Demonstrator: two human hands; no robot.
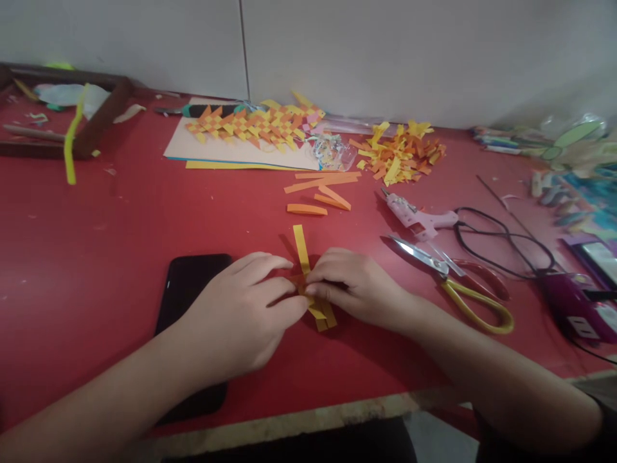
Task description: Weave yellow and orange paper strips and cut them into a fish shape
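Observation:
Several yellow and orange paper strips [301, 249] are folded together between my two hands. One yellow strip points up toward the wall, and other ends stick out below on the red table. My left hand [260, 308] presses its fingertips on the left side of the folded strips. From the right, my right hand [354, 286] pinches them between thumb and fingers. The fingers hide much of the fold. Loose orange strips [307, 209] lie just beyond. Under my left wrist is a black phone [187, 283], partly covered.
Scissors [446, 267] and a pink glue gun [419, 215] with its black cord lie to the right, near a purple power socket [576, 308]. Behind are a pile of folded paper pieces [398, 154], woven paper fish [255, 125] on paper sheets, and a brown wooden tray [103, 119].

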